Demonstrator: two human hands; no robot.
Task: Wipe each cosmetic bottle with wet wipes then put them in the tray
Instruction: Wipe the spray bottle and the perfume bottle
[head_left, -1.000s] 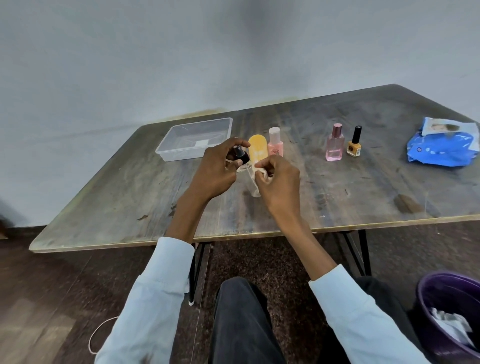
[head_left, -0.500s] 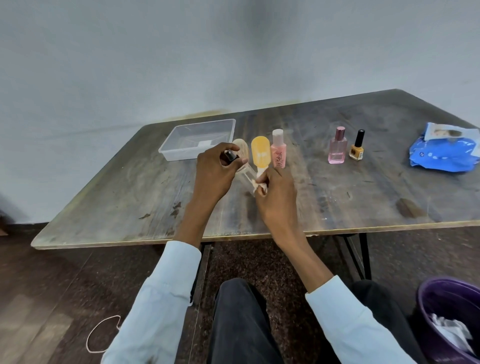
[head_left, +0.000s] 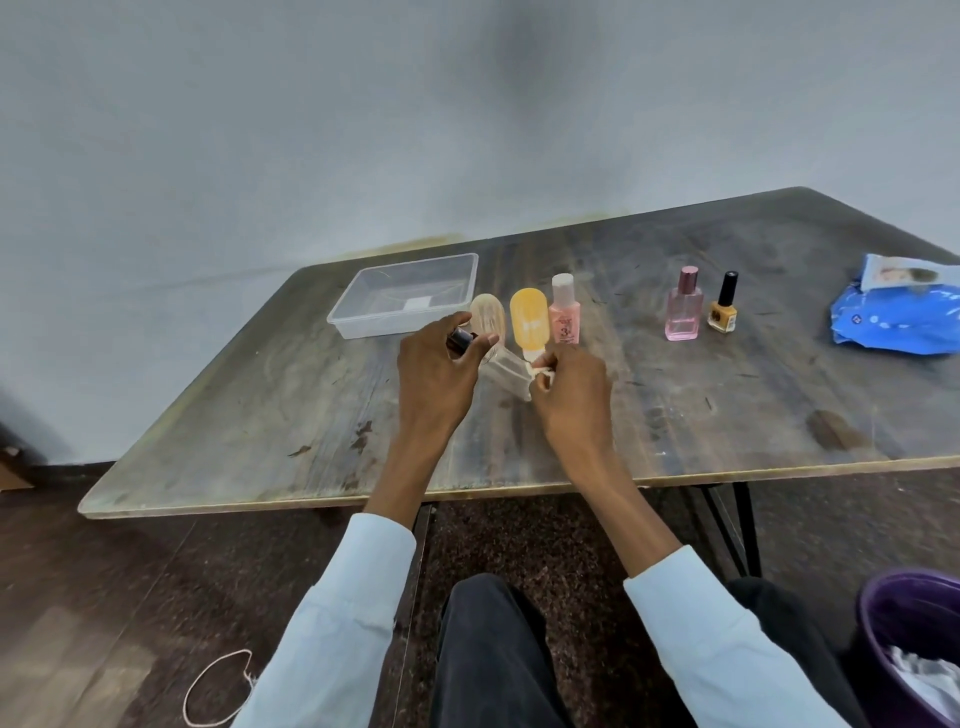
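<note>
Head view shows our left hand (head_left: 439, 376) gripping the clear bottle (head_left: 506, 370) by its cap so our right hand (head_left: 571, 400) can pinch the wipe (head_left: 540, 371) against its base.

The wet wipes pack (head_left: 896, 317) at 3 o'clock is clipped by the frame edge, same for the purple bin (head_left: 909, 649) at 4 o'clock. The clear bottle's (head_left: 506, 371) dark cap is mostly buried under the left hand (head_left: 441, 376). Label text on the pink bottle (head_left: 564, 317) can't be read, too blurry.

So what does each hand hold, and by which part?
Left hand grips the clear bottle by its dark cap; right hand pinches a wipe against its base.
</note>
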